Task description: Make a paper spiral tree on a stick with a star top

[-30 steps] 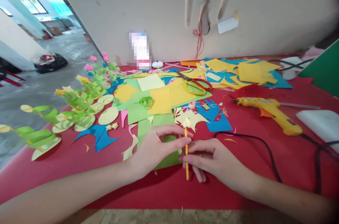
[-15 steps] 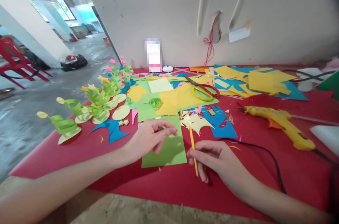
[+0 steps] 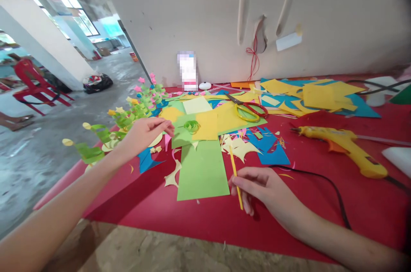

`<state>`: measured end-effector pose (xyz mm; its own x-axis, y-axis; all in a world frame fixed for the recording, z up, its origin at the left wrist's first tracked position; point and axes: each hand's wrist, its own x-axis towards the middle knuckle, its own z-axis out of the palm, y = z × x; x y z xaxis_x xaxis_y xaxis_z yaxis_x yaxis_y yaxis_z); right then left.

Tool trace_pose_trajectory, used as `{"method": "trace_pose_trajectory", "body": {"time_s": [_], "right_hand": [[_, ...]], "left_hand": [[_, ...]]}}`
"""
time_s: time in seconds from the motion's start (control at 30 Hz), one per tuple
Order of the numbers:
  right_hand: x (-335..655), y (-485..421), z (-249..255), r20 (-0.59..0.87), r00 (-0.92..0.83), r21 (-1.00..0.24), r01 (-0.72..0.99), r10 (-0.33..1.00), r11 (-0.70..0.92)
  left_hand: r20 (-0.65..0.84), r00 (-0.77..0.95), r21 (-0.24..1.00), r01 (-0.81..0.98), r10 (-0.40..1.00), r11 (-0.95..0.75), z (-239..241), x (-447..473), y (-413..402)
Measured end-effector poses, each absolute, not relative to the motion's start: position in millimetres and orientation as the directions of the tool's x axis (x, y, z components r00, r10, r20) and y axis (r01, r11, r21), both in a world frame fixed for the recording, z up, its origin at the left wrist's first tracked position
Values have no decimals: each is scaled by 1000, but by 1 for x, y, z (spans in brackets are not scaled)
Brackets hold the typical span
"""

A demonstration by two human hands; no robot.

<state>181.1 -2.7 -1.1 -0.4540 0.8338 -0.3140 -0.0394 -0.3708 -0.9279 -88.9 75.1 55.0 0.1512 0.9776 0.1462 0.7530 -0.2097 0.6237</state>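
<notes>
My right hand (image 3: pixel 257 184) pinches a thin yellow stick (image 3: pixel 235 167) between thumb and fingers, its upper end in front of pale yellow paper scraps (image 3: pixel 242 148). Over the left side of the papers hovers my left hand (image 3: pixel 149 133), fingers stretched to the right with nothing visible in them. Just right of its fingertips lies a curled green paper strip (image 3: pixel 192 126), partly on a yellow paper square (image 3: pixel 207 127). A green paper sheet (image 3: pixel 204 173) lies between the hands. Behind my left hand and forearm stand several green paper spirals (image 3: pixel 96 130) with yellow tips, partly hidden.
Scissors (image 3: pixel 247 111) with red and yellow handles rest on the papers. A yellow glue gun (image 3: pixel 340 143) lies at the right, its black cord (image 3: pixel 324 182) running near my right forearm. A phone (image 3: pixel 188 70) leans on the wall. Blue scraps (image 3: pixel 269 145) lie beyond my right hand.
My left hand has moved left and away from me, from over the green sheet to beside the green curl. My right hand keeps the yellow stick nearly in place. The view has shifted slightly.
</notes>
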Motion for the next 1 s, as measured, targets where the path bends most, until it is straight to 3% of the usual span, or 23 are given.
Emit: {"method": "trace_pose_trajectory", "body": {"time_s": [0.37,0.63,0.77,1.0], "right_hand": [[179,-2,-2,-292,-473,-931,-58,831,-360],[190,4,24,-172,-388,-969,-99,906,-226],[200,8,49,-62,-344,-988,-112,937,-106],[205,7,67,-68,-363,-994,-54,929,-93]], "left_hand": [[354,273,536,725,894,-433,24,-66,107],[351,354,671,550,867,-497,67,-43,69],[309,471,805,333,826,-491,73,-21,59],[247,546,879,221,801,-422,78,14,51]]}}
